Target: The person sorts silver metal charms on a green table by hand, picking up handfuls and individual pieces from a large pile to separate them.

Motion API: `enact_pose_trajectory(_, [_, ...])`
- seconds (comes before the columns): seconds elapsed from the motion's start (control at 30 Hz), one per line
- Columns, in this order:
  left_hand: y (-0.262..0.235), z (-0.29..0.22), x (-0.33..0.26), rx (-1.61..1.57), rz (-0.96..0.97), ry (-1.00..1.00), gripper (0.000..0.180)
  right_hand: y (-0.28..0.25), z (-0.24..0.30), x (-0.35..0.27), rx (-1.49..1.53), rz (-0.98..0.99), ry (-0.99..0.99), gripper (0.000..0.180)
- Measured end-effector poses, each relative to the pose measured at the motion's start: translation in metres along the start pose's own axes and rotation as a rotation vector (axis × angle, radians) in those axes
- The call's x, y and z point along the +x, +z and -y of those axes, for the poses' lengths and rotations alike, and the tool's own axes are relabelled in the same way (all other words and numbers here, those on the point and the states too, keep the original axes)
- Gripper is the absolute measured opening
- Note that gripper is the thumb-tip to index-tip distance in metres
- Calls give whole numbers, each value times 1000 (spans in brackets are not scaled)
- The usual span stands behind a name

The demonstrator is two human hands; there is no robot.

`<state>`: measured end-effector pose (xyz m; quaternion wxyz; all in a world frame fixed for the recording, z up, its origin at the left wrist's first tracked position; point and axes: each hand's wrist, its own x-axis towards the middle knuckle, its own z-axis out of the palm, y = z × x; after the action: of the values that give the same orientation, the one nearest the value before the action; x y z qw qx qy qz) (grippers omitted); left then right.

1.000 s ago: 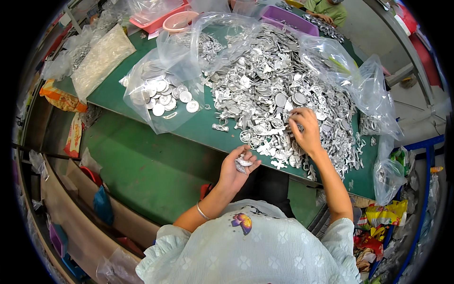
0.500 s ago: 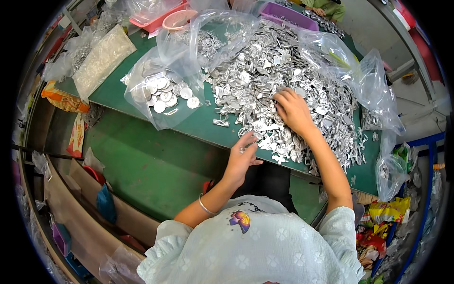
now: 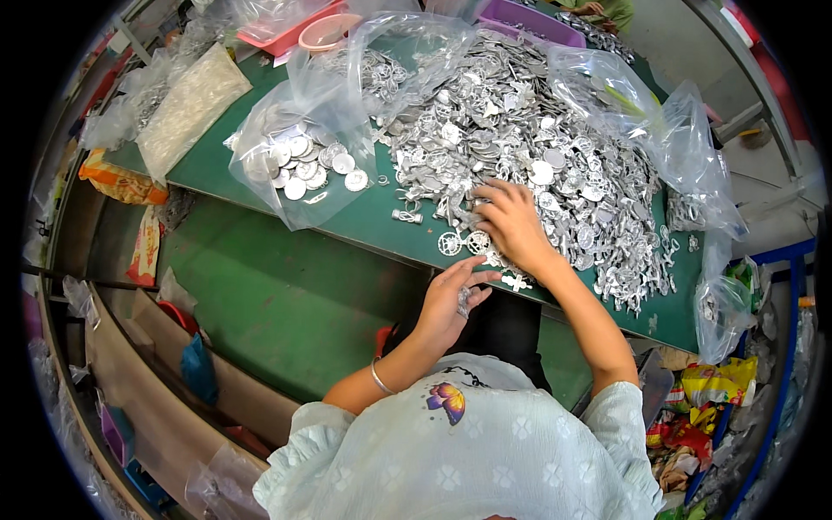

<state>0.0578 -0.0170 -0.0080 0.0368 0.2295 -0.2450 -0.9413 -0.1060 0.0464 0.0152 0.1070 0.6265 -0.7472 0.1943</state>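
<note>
A big heap of small silver metal parts (image 3: 537, 147) covers the green table (image 3: 364, 221) on clear plastic sheeting. My right hand (image 3: 511, 221) lies palm down on the near edge of the heap, fingers spread over the pieces. My left hand (image 3: 451, 299) hovers just below the table edge, cupped, with a few silver pieces (image 3: 464, 301) in its palm. A round openwork piece (image 3: 449, 243) lies near both hands. A clear bag of round silver discs (image 3: 303, 160) sits to the left.
A bag of white granular material (image 3: 186, 108) lies at the far left, pink and purple trays (image 3: 537, 22) at the back. Loose plastic bags (image 3: 693, 173) hang off the right end. A lower green shelf (image 3: 277, 295) sits beneath the table; coloured wrappers (image 3: 706, 407) pile at right.
My right hand has slid left along the heap's near edge. My left hand has risen closer to the table edge, still cupping silver pieces.
</note>
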Motion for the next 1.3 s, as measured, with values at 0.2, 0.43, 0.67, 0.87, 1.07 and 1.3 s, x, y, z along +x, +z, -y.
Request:
enact_pose_trajectory(0.2, [-4,-2,-3,-187,49,17,39,-17,14,-19,285,-257,306,11])
enact_pose_trajectory(0.43, [2,-2,4,-351,55,17,40,-22,26,-29,711,39,442,13])
enact_pose_trajectory(0.67, [-25,1,-3,-284,40,-37,18,-7,44,3,210,-3,59,37])
enact_pose_trajectory(0.87, [-41,-9,-9,-343,-215,195,18,23,25,-9,-28,100,-190,28])
enact_pose_trajectory(1.07, [-39,-15,-10,184,-180,372,18,12,14,-22,-204,193,-162,21])
enact_pose_trajectory(1.3, [-19,-7,12,1559,-199,852,30,-9,-20,-28,-462,-22,11,24])
